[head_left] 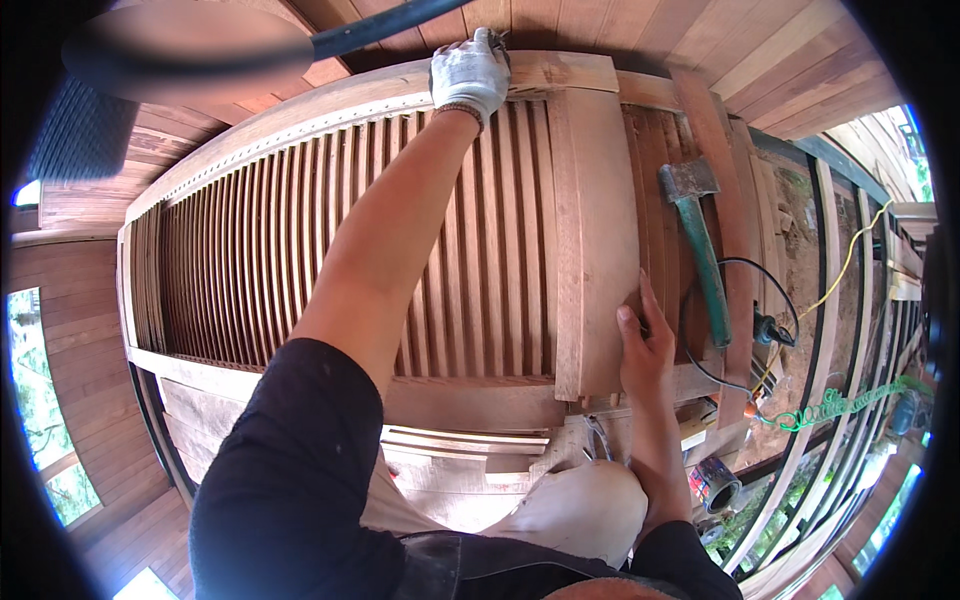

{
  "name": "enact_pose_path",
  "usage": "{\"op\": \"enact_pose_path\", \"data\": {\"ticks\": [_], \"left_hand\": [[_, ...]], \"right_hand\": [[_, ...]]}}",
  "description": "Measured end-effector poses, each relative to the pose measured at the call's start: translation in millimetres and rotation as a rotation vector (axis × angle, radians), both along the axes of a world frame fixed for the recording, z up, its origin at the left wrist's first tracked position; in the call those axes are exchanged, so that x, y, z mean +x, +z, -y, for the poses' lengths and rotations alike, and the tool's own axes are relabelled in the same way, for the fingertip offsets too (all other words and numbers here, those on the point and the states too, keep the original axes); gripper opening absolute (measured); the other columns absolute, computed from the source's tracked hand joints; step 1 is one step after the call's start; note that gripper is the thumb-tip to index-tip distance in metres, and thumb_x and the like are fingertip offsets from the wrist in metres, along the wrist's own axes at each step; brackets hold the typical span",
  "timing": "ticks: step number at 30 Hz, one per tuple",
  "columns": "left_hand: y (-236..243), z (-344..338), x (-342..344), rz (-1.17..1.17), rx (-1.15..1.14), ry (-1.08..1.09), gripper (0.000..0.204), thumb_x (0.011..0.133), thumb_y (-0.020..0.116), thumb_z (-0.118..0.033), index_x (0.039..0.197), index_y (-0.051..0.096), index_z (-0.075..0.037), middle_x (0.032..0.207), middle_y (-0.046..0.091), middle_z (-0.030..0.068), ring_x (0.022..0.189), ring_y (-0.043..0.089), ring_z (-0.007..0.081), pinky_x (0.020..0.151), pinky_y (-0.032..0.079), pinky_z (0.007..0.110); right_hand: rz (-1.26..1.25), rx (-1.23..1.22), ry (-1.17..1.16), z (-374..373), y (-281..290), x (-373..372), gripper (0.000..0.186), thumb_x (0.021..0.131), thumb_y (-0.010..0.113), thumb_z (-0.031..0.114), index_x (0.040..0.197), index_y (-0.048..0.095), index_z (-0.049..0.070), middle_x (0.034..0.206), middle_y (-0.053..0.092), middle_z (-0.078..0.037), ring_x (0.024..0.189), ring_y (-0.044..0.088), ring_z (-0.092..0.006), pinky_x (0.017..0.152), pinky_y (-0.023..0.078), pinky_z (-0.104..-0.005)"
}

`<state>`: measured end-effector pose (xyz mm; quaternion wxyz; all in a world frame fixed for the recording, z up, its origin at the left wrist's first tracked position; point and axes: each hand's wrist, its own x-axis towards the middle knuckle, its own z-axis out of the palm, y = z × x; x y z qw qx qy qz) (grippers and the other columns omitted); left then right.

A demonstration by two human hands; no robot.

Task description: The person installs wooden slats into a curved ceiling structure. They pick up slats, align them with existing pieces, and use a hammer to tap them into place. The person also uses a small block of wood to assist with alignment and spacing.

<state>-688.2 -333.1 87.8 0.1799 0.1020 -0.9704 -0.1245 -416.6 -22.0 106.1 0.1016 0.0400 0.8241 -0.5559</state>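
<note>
My left hand, in a white-grey glove, reaches to the upper rail of a large slatted wooden panel, its fingers curled over something small and dark that I cannot make out. My bare right hand grips the right edge of a wide upright board at the panel's right side, thumb and fingers along that edge. A hammer-like tool with a grey head and green handle lies on the boards just right of that board, near my right hand.
A black cable, a yellow cord and a green coiled hose lie at the right, by open slats. A can is at lower right. A dark hose crosses the top. Wooden walls surround the panel.
</note>
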Motion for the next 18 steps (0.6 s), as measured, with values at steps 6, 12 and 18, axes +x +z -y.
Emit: {"op": "enact_pose_path", "data": {"ticks": [6, 12, 18], "left_hand": [[-1.4, -1.3, -5.8, 0.037, -0.015, -0.021, 0.032, 0.099, 0.049, -0.034, 0.117, 0.065, -0.012, 0.104, 0.075, 0.0198, 0.105, 0.071, 0.0362, 0.098, 0.049, 0.048], [-29.4, 88.3, -21.2, -0.066, 0.345, -0.147, 0.036, 0.097, 0.061, -0.041, 0.118, 0.070, -0.014, 0.108, 0.073, 0.0215, 0.105, 0.068, 0.0426, 0.090, 0.053, 0.050], [53.7, -81.4, 211.0, 0.624, 0.812, 0.043, 0.029, 0.109, 0.049, -0.022, 0.135, 0.061, -0.015, 0.094, 0.072, 0.0126, 0.074, 0.070, 0.0168, 0.056, 0.058, 0.032]], "right_hand": [[-0.043, 0.025, 0.003, -7.1, -8.4, 0.9, 0.057, 0.103, 0.060, 0.019, 0.153, 0.044, -0.003, 0.145, 0.059, -0.023, 0.136, 0.055, -0.0237, 0.111, 0.041, -0.0326], [-0.095, -0.058, 0.053, 5.2, -28.7, 0.1, 0.059, 0.102, 0.063, 0.027, 0.153, 0.047, 0.001, 0.133, 0.065, -0.025, 0.125, 0.062, -0.0260, 0.104, 0.046, -0.0327], [-0.007, 0.020, -0.031, -25.4, -12.6, -9.9, 0.061, 0.101, 0.067, 0.034, 0.153, 0.050, 0.008, 0.074, 0.057, -0.008, 0.069, 0.051, -0.0152, 0.067, 0.047, -0.0321]]}}
